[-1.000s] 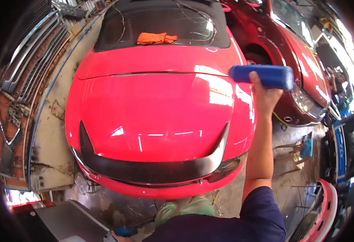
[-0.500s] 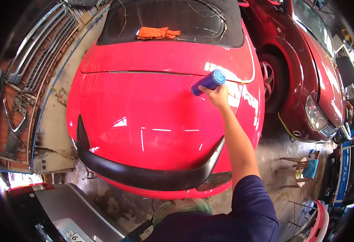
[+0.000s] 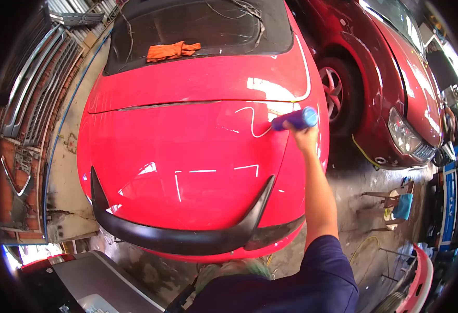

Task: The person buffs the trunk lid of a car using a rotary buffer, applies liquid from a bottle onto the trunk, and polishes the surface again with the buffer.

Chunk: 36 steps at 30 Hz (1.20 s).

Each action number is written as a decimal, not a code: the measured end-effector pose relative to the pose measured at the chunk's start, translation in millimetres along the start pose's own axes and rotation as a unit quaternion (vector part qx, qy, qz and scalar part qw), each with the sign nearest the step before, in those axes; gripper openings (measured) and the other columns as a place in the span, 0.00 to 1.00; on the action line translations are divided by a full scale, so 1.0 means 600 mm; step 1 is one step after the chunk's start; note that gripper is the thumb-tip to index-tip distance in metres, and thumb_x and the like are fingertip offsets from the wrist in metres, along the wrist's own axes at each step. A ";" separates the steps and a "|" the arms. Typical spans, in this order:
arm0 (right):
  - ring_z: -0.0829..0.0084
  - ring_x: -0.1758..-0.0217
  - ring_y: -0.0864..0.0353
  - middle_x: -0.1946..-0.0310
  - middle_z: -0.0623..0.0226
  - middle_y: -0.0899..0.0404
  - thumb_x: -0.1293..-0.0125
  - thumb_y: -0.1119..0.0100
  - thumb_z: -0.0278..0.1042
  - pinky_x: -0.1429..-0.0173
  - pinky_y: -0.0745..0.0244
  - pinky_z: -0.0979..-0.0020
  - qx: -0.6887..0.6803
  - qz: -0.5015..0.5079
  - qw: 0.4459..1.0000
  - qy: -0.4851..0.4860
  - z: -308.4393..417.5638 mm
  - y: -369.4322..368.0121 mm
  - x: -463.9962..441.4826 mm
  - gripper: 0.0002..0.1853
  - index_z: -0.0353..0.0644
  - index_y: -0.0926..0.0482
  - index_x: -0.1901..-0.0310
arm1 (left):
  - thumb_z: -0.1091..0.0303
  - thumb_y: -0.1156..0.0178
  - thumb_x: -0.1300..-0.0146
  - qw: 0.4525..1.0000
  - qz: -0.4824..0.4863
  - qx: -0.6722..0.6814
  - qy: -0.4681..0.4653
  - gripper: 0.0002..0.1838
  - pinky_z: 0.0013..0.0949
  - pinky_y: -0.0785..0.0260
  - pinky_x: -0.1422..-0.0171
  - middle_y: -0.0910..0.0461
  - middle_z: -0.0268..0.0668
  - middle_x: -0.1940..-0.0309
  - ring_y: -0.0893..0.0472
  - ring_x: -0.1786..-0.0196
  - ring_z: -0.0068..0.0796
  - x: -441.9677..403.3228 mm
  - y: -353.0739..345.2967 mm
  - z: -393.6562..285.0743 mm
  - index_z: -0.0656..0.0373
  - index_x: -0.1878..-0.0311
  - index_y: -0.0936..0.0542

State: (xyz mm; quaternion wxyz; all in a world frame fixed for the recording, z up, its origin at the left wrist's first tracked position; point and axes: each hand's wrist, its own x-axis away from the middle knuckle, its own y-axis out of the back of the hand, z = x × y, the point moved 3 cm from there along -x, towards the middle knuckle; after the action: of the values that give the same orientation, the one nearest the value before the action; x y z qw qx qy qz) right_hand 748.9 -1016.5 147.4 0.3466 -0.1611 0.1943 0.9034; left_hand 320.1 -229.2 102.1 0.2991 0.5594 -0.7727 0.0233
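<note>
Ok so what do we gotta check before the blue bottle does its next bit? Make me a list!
1. Right hand gripping the blue bottle: ok.
2. White squiggle on the red panel: ok, it's there.
3. Squiggle spread out: not ok, it's a thin line.
4. Orange cloth off the red panel: ok, it lies on the rear window.
5. Left hand ready: cannot tell, it's out of view.
6. Enough left in the bottle: cannot tell, its inside doesn't show.

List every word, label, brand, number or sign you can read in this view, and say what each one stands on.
No text can be read with certainty.
White lettering on the blue strip at far right: sideways, too blurred to read.
Blue bottle in the right hand: no readable label.
</note>
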 end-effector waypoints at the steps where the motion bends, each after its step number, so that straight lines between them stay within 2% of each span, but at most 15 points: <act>1: 0.77 0.67 0.16 0.67 0.70 0.11 0.44 0.09 0.34 0.59 0.19 0.68 -0.006 -0.022 0.997 -0.069 -0.017 0.020 -0.022 0.22 0.37 0.13 0.54 | 0.42 0.28 0.31 1.000 0.003 -0.004 -0.002 0.39 0.49 0.24 0.29 0.21 0.40 0.32 0.19 0.36 0.41 0.004 -0.004 0.000 0.56 0.25 0.23; 5: 0.73 0.60 0.11 0.62 0.66 0.08 0.41 0.11 0.37 0.49 0.15 0.64 -0.030 -0.065 0.982 -0.175 -0.051 0.076 0.007 0.20 0.35 0.11 0.55 | 0.42 0.28 0.31 1.000 0.019 -0.012 -0.011 0.38 0.50 0.24 0.29 0.20 0.40 0.33 0.18 0.36 0.41 0.016 -0.004 -0.013 0.56 0.26 0.23; 8: 0.69 0.53 0.09 0.55 0.62 0.08 0.43 0.12 0.26 0.38 0.13 0.60 -0.083 -0.030 0.988 -0.125 -0.003 0.082 0.137 0.25 0.34 0.14 0.46 | 0.42 0.29 0.31 1.000 0.022 -0.007 -0.012 0.38 0.50 0.24 0.29 0.20 0.40 0.33 0.18 0.36 0.41 0.021 -0.002 -0.016 0.56 0.26 0.23; 10: 0.68 0.49 0.08 0.53 0.58 0.07 0.44 0.13 0.24 0.37 0.13 0.59 -0.076 0.070 0.977 -0.184 0.046 0.075 0.193 0.25 0.33 0.15 0.46 | 0.42 0.29 0.30 1.000 0.023 -0.006 -0.014 0.38 0.50 0.24 0.29 0.20 0.40 0.33 0.18 0.36 0.41 0.024 0.008 -0.018 0.56 0.26 0.23; 16: 0.73 0.56 0.08 0.59 0.62 0.06 0.43 0.12 0.37 0.46 0.13 0.62 -0.053 0.201 0.970 -0.127 0.098 -0.077 0.112 0.21 0.36 0.11 0.53 | 0.41 0.29 0.30 0.999 0.024 -0.001 -0.032 0.38 0.50 0.24 0.29 0.20 0.40 0.33 0.18 0.37 0.42 0.033 0.035 -0.029 0.56 0.26 0.23; 22: 0.73 0.58 0.09 0.61 0.64 0.06 0.42 0.11 0.41 0.48 0.14 0.62 -0.130 0.132 0.981 -0.062 0.093 -0.197 -0.012 0.20 0.38 0.09 0.55 | 0.41 0.30 0.30 0.999 0.027 0.003 -0.030 0.38 0.50 0.24 0.29 0.20 0.40 0.33 0.18 0.37 0.42 0.035 0.027 -0.023 0.56 0.26 0.23; 23: 0.74 0.58 0.10 0.60 0.64 0.07 0.42 0.11 0.41 0.48 0.15 0.62 -0.075 0.105 0.987 -0.096 0.073 -0.184 -0.021 0.21 0.37 0.10 0.55 | 0.41 0.30 0.30 0.999 0.024 0.006 -0.028 0.38 0.50 0.24 0.29 0.20 0.40 0.33 0.18 0.37 0.42 0.033 0.026 -0.021 0.56 0.26 0.23; 25: 0.71 0.61 0.12 0.62 0.66 0.10 0.43 0.10 0.44 0.53 0.15 0.62 -0.148 0.012 0.982 -0.119 0.043 -0.162 -0.030 0.27 0.36 0.14 0.51 | 0.41 0.30 0.30 0.999 0.016 0.019 -0.021 0.38 0.50 0.24 0.29 0.20 0.40 0.33 0.18 0.37 0.42 0.033 0.028 -0.012 0.56 0.26 0.23; 27: 0.79 0.76 0.22 0.68 0.69 0.15 0.41 0.11 0.46 0.74 0.29 0.73 -0.212 -0.108 0.939 -0.250 0.020 -0.136 -0.023 0.27 0.37 0.16 0.52 | 0.41 0.30 0.30 0.999 0.004 0.030 -0.012 0.37 0.50 0.24 0.29 0.20 0.40 0.34 0.18 0.37 0.42 0.033 0.031 -0.005 0.56 0.26 0.23; 28: 0.78 0.83 0.27 0.71 0.70 0.17 0.41 0.12 0.48 0.79 0.34 0.75 -0.296 -0.140 0.880 -0.344 -0.023 -0.138 -0.019 0.28 0.38 0.16 0.51 | 0.41 0.30 0.30 0.999 0.000 0.035 -0.006 0.37 0.50 0.24 0.29 0.20 0.40 0.34 0.18 0.37 0.42 0.033 0.034 -0.001 0.56 0.26 0.23; 29: 0.76 0.79 0.22 0.70 0.69 0.17 0.38 0.15 0.54 0.77 0.32 0.75 -0.322 -0.173 0.845 -0.391 -0.030 -0.144 -0.011 0.29 0.37 0.16 0.50 | 0.41 0.30 0.30 0.999 -0.008 0.040 -0.003 0.37 0.50 0.24 0.29 0.20 0.40 0.34 0.18 0.37 0.42 0.034 0.039 0.003 0.56 0.26 0.23; 30: 0.67 0.59 0.13 0.54 0.60 0.15 0.37 0.20 0.65 0.59 0.14 0.64 -0.335 -0.145 0.830 -0.421 -0.024 -0.153 -0.004 0.40 0.36 0.21 0.39 | 0.41 0.30 0.30 0.999 -0.015 0.044 0.001 0.37 0.50 0.24 0.29 0.20 0.40 0.34 0.18 0.37 0.42 0.034 0.044 0.008 0.55 0.26 0.23; 32: 0.58 0.43 0.14 0.42 0.55 0.18 0.33 0.25 0.68 0.39 0.12 0.51 -0.438 -0.115 0.783 -0.425 0.008 -0.211 0.003 0.44 0.41 0.28 0.30 | 0.41 0.30 0.30 0.998 -0.028 0.053 0.008 0.37 0.50 0.24 0.29 0.20 0.40 0.34 0.18 0.37 0.42 0.034 0.057 0.016 0.55 0.26 0.23; 33: 0.51 0.36 0.16 0.38 0.53 0.21 0.29 0.27 0.64 0.28 0.18 0.42 -0.525 -0.085 0.735 -0.421 0.012 -0.255 -0.002 0.42 0.45 0.33 0.27 | 0.41 0.30 0.30 0.998 -0.036 0.055 0.012 0.37 0.50 0.24 0.29 0.20 0.40 0.34 0.18 0.37 0.42 0.035 0.066 0.022 0.55 0.27 0.23; 36: 0.52 0.56 0.09 0.51 0.52 0.18 0.28 0.26 0.57 0.49 0.07 0.47 -0.544 0.063 0.728 -0.412 0.093 -0.397 -0.010 0.31 0.44 0.30 0.40 | 0.41 0.30 0.30 0.996 -0.059 0.068 0.018 0.37 0.50 0.24 0.29 0.20 0.40 0.34 0.18 0.37 0.42 0.039 0.091 0.031 0.55 0.27 0.23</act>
State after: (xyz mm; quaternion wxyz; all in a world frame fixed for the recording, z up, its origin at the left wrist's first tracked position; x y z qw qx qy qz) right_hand 908.2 -830.8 141.6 0.1882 0.0780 -0.4826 0.8518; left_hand 259.1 -235.4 114.5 0.2750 0.6226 -0.7295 0.0680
